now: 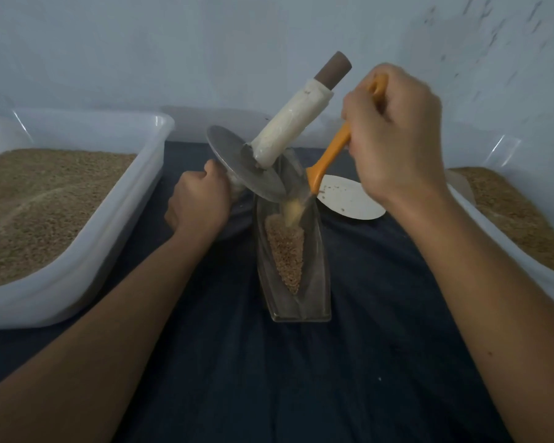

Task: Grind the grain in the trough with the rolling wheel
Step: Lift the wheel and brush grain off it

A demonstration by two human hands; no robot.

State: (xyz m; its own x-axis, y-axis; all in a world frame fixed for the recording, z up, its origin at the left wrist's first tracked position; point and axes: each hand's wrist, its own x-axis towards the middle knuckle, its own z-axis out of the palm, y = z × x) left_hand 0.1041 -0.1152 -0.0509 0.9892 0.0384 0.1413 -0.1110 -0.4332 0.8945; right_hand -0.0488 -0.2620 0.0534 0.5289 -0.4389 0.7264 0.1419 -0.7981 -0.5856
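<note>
Head view shows the right hand (394, 139) curled round an orange scoop (328, 155), tipping pale grain into the far end of the trough (314, 302) on the dark-clothed desk (365, 346). More grain (285, 251) lies along the trough's groove. The left hand (199, 203) grips the hidden lower handle of the wheel (243, 164), holding it tilted just above the trough's far end, its wrapped upper handle pointing up and away. Two tubs (77, 219) of grain flank the desk, and a white disc (349, 199) lies behind the scoop. The likely risk: the tilted wheel sits close to the pour, so grain could bounce off its rim onto the cloth, or the narrow trough could tip if the wheel drops in off-centre.
</note>
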